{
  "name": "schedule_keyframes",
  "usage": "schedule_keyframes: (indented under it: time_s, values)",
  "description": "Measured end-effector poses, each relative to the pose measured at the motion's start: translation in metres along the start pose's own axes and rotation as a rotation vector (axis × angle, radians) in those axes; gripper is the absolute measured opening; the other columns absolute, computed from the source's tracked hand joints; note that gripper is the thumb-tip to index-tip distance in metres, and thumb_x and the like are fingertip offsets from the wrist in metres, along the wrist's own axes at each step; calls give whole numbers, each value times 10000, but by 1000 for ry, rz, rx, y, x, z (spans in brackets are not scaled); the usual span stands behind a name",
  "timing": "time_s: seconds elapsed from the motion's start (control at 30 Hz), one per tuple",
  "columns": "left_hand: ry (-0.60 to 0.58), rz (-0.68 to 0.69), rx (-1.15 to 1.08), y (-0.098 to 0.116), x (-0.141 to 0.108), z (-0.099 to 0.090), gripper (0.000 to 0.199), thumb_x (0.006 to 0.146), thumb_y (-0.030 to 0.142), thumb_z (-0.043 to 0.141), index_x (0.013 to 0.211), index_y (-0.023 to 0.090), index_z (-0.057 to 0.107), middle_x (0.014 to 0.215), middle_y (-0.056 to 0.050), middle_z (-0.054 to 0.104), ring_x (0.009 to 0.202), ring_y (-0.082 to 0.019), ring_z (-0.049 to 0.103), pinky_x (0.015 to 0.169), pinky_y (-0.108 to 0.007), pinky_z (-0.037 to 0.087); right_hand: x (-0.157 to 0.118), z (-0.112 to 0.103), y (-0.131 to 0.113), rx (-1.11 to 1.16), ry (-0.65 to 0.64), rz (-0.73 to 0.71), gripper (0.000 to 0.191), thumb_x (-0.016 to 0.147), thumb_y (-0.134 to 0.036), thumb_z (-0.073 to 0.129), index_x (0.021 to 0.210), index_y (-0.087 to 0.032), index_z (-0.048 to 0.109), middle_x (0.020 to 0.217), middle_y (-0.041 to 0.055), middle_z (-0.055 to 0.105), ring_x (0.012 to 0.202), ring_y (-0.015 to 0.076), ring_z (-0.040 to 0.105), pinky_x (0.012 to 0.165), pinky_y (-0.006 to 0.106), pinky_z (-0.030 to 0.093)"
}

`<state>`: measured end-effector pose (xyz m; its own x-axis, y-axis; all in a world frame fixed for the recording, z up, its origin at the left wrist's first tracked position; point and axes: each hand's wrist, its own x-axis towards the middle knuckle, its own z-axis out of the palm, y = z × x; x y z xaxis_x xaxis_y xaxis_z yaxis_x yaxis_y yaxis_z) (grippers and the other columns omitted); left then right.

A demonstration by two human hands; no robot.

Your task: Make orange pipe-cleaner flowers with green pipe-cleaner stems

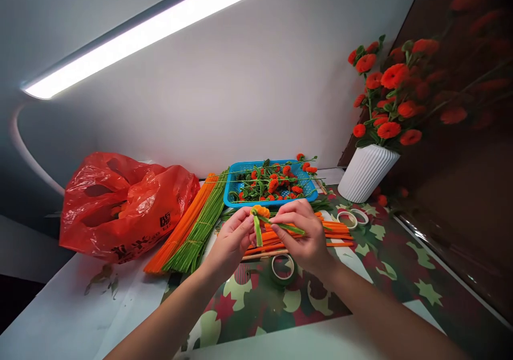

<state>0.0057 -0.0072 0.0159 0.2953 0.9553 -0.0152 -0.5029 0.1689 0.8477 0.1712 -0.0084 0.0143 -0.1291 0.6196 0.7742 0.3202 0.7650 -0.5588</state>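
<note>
My left hand (229, 237) is closed in a pinch at the base of a small orange pipe-cleaner flower (260, 210). From its underside a green pipe cleaner (257, 232) hangs down, and another green length runs to the right. That second length is pinched between the thumb and fingers of my right hand (302, 234). Both hands are held above loose orange pipe cleaners (339, 231) on the table. Just below them rests a roll of dark green tape (282, 269). My fingers partly hide the flower's underside.
A blue basket (230, 186) of red flowers with green stems stands behind my hands. To the left lie orange bundles (182, 224), green bundles (200, 226) and a red plastic bag (132, 210). A white vase (366, 173) with red flowers and tape rolls (347, 220) are at right.
</note>
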Motion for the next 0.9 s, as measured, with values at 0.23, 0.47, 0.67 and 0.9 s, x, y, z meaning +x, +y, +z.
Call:
schedule_keyframes:
  time_s: [0.23, 0.47, 0.67, 0.9]
  values:
    - [8, 16, 41, -2, -4, 2, 242, 792, 301, 677, 1004, 195, 627, 726, 2, 616, 600, -89, 577, 558, -184, 479, 8, -7, -3, -76, -64, -146, 104, 804, -191, 609, 881, -233, 666, 809, 35, 645, 783, 193, 545, 721, 372, 425]
    - [5, 56, 129, -5, -7, 3, 183, 798, 296, 668, 958, 226, 614, 700, 31, 603, 540, -65, 550, 530, -174, 467, 2, 1, -1, 47, -70, -61, 86, 838, -174, 613, 883, -217, 672, 778, 30, 638, 764, 171, 538, 713, 344, 419]
    - [-30, 44, 372, -1, -5, 2, 166, 805, 331, 652, 878, 182, 647, 692, 22, 602, 508, -60, 517, 527, -194, 451, 20, -19, -1, 157, -444, 235, 191, 876, -302, 586, 733, -205, 667, 749, 16, 629, 770, 159, 542, 695, 303, 421]
    - [79, 32, 282, 0, -3, 4, 216, 770, 346, 680, 889, 174, 626, 726, 12, 620, 518, -74, 551, 518, -201, 475, 11, -6, -15, 64, -27, 417, 95, 741, -230, 712, 815, -199, 662, 759, 8, 667, 740, 167, 612, 707, 303, 486]
